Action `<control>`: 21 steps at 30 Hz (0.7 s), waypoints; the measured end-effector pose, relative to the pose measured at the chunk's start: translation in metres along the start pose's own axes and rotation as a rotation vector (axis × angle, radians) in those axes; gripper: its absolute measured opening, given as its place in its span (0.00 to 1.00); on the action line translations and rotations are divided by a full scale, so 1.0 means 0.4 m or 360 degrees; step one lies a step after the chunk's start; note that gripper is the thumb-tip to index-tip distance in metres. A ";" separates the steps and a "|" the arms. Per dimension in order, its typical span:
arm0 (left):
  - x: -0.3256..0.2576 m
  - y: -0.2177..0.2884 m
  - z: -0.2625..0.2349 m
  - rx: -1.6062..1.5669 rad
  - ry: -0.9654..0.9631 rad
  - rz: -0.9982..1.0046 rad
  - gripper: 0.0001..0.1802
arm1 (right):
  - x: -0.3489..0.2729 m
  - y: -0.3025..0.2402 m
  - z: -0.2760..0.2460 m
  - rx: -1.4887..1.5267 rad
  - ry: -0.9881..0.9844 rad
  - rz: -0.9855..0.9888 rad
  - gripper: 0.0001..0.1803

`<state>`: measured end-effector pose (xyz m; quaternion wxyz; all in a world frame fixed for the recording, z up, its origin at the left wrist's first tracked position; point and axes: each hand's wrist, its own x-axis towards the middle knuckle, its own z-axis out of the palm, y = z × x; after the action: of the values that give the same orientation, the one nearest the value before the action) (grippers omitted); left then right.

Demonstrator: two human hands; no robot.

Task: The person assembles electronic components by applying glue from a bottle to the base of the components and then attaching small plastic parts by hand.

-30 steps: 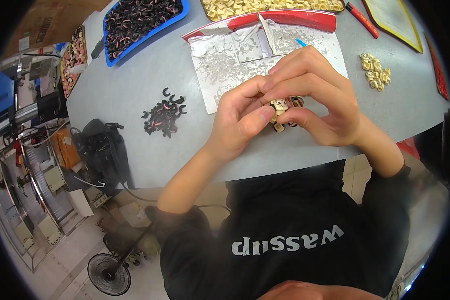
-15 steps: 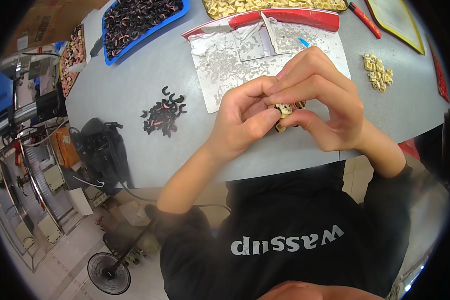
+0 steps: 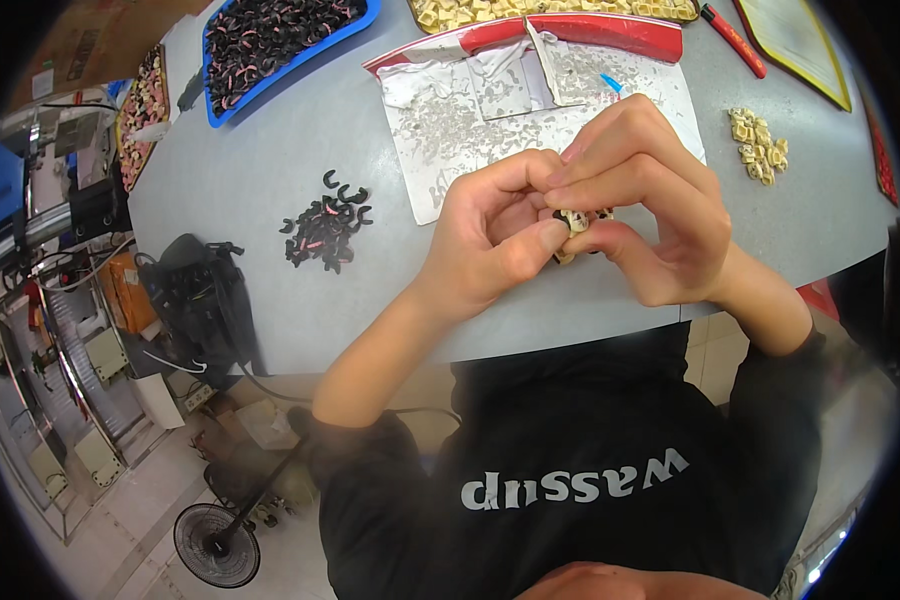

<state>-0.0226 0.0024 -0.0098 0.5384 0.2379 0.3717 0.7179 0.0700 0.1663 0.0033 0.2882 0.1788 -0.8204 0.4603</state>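
Both my hands meet above the table, pinching a small cream piece with black parts (image 3: 574, 221) between thumbs and fingertips. My left hand (image 3: 495, 225) grips it from the left, my right hand (image 3: 660, 205) from the right; fingers partly hide it. More small cream and dark bits show just behind and below it, half covered. Left of my hands lies a loose pile of black curved pieces, a few of them pink (image 3: 327, 235). Right of them lies a small heap of cream square-ish pieces (image 3: 758, 147).
Beyond my hands lies a stained white sheet with a red edge (image 3: 435, 125), a blue-tipped thing (image 3: 611, 83) on it. A blue tray of black pieces (image 3: 217, 105), a tray of cream pieces (image 3: 560, 10), a red marker (image 3: 733, 42) and a yellow-rimmed tray (image 3: 838, 90) stand around.
My hands keep the same pinch on the small piece, which seems slightly turned between the fingertips. The whole view has shifted very slightly.
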 end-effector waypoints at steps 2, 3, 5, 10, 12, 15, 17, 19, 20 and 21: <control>0.002 0.000 0.003 0.0001 0.0002 0.0000 0.12 | 0.000 -0.001 -0.001 0.0021 -0.0004 -0.0001 0.16; 0.001 -0.001 0.002 -0.0003 0.0013 0.0049 0.12 | 0.001 0.001 0.000 0.0022 -0.0003 -0.0004 0.16; 0.000 -0.002 0.001 -0.0003 0.0022 0.0099 0.13 | 0.002 0.005 -0.002 0.0087 -0.0047 -0.0025 0.16; 0.004 -0.007 -0.007 0.0644 0.0171 0.0818 0.18 | 0.019 -0.005 -0.012 0.0141 -0.0028 0.0005 0.20; 0.009 -0.004 -0.003 0.0835 0.0253 0.0950 0.19 | 0.020 -0.005 -0.017 0.0223 0.0015 0.0095 0.20; 0.016 -0.001 0.001 0.1215 0.0428 0.1217 0.21 | 0.021 -0.012 -0.015 0.0261 0.0085 0.0180 0.15; 0.020 -0.005 -0.005 0.1459 0.0458 0.1361 0.22 | 0.010 -0.013 -0.007 0.0359 0.0105 0.0261 0.14; 0.017 -0.005 -0.003 0.1544 0.0450 0.1399 0.22 | 0.002 -0.008 0.000 0.0463 0.0124 0.0341 0.12; 0.016 -0.005 -0.001 0.1625 0.0446 0.1433 0.22 | 0.000 -0.004 0.002 0.0513 0.0139 0.0355 0.12; 0.016 -0.006 -0.001 0.1626 0.0442 0.1437 0.22 | 0.000 -0.002 0.003 0.0563 0.0154 0.0370 0.11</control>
<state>-0.0235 0.0088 -0.0121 -0.0448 0.4987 0.5931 0.6305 0.0703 0.1649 0.0033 0.2365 0.1085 -0.7271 0.6353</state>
